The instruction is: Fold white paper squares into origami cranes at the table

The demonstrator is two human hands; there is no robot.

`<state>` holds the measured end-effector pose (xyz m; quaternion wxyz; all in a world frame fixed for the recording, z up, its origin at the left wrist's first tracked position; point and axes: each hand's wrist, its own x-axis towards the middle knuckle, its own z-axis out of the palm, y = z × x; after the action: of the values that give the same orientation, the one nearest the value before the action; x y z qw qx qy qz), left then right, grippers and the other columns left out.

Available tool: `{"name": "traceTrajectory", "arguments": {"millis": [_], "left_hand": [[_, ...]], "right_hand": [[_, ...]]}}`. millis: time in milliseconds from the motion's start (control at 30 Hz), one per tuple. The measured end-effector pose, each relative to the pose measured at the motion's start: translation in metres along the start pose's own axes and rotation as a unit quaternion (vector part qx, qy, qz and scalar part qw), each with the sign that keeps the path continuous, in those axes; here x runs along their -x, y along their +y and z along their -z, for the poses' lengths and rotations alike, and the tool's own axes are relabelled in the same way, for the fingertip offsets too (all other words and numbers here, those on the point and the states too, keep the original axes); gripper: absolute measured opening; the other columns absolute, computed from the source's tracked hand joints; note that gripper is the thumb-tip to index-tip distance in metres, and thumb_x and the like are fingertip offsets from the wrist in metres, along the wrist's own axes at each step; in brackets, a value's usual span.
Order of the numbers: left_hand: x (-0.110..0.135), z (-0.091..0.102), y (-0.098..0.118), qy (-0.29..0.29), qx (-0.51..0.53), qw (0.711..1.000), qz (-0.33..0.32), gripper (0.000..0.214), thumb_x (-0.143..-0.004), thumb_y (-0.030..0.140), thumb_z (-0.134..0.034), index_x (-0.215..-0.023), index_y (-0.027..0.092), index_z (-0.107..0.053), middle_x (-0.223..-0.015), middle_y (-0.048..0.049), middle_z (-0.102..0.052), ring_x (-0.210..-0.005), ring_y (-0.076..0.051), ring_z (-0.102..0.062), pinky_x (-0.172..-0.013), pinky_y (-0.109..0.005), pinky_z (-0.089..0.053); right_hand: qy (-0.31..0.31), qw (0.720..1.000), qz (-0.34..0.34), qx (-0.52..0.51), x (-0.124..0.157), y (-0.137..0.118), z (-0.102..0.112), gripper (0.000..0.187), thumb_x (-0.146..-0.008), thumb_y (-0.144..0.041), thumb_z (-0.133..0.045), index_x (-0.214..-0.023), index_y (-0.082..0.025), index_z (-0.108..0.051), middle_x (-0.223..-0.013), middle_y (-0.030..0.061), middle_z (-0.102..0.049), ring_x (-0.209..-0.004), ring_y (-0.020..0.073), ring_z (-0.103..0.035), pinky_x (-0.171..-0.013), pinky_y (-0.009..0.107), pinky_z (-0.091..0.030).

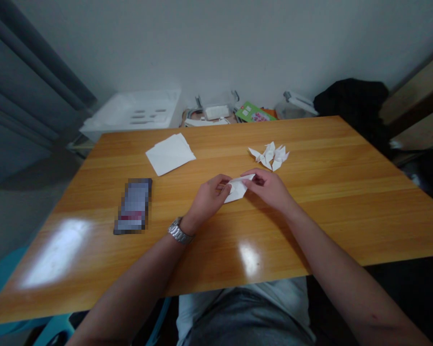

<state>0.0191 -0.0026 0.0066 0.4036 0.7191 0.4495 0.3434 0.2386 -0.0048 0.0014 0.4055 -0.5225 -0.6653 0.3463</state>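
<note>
A small folded piece of white paper (237, 189) is held between my two hands above the middle of the wooden table. My left hand (211, 196) pinches its left end, the thumb on the near face. At the upper right corner my right hand (269, 187) grips it between thumb and fingers. Some fingertips are hidden behind the paper. Just beyond my right hand lies a cluster of several folded white paper figures (271, 156) with pointed tips. A stack of white paper sheets (171, 154) rests farther back on the left.
On the table's (328, 192) left side lies a phone (133, 206), its screen pixelated. Behind the far edge are a white plastic bin (137, 108), a green booklet (254, 113) and a lidded clear container (298, 105). A black bag or cloth (350, 98) sits at the back right.
</note>
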Motion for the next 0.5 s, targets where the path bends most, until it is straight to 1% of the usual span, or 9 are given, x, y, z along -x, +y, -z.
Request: {"name": "traceTrajectory", "arguments": {"millis": [133, 233, 333, 400, 500], "left_hand": [[0.002, -0.001, 0.003, -0.016, -0.008, 1.000, 0.004, 0.022, -0.096, 0.036, -0.058, -0.106, 0.019, -0.067, -0.096, -0.0053, -0.076, -0.084, -0.019, -0.072, -0.074, -0.027, -0.057], [0.004, 0.000, 0.006, -0.016, -0.029, 0.999, -0.001, 0.024, -0.097, 0.040, -0.058, -0.102, 0.019, -0.068, -0.093, -0.0053, -0.076, -0.082, -0.019, -0.071, -0.073, -0.027, -0.055], [0.005, 0.001, 0.008, -0.028, -0.082, 0.996, -0.020, 0.031, -0.098, 0.046, -0.056, -0.104, 0.020, -0.072, -0.093, -0.0054, -0.076, -0.081, -0.019, -0.070, -0.071, -0.027, -0.051], [0.006, 0.002, 0.009, -0.036, -0.122, 0.992, -0.026, 0.036, -0.100, 0.050, -0.054, -0.106, 0.022, -0.075, -0.091, -0.0050, -0.077, -0.076, -0.019, -0.068, -0.067, -0.027, -0.047], [0.006, 0.003, 0.009, -0.036, -0.156, 0.987, -0.015, 0.042, -0.102, 0.051, -0.049, -0.101, 0.020, -0.078, -0.083, -0.0050, -0.076, -0.067, -0.018, -0.065, -0.060, -0.026, -0.040]], "right_hand": [[0.003, 1.000, 0.006, 0.010, 0.001, -0.003, -0.001, 0.024, -0.091, -0.036, -0.066, -0.107, -0.020, -0.074, -0.084, 0.0040, -0.072, -0.075, 0.0202, -0.066, -0.071, 0.034, -0.053], [-0.013, 1.000, 0.006, 0.020, 0.003, -0.007, -0.003, 0.022, -0.091, -0.033, -0.064, -0.106, -0.022, -0.074, -0.084, 0.0036, -0.072, -0.074, 0.0203, -0.066, -0.070, 0.033, -0.052], [-0.044, 0.998, 0.026, 0.033, 0.006, -0.010, -0.007, 0.019, -0.091, -0.030, -0.064, -0.105, -0.022, -0.074, -0.091, 0.0040, -0.076, -0.079, 0.0207, -0.068, -0.073, 0.033, -0.052], [-0.058, 0.997, 0.039, 0.041, 0.007, -0.011, -0.010, 0.019, -0.091, -0.029, -0.063, -0.105, -0.023, -0.075, -0.094, 0.0040, -0.077, -0.081, 0.0204, -0.068, -0.075, 0.033, -0.052], [-0.054, 0.997, 0.034, 0.051, 0.008, -0.012, -0.013, 0.020, -0.092, -0.030, -0.063, -0.105, -0.023, -0.075, -0.092, 0.0037, -0.077, -0.078, 0.0198, -0.068, -0.073, 0.032, -0.051]]}}
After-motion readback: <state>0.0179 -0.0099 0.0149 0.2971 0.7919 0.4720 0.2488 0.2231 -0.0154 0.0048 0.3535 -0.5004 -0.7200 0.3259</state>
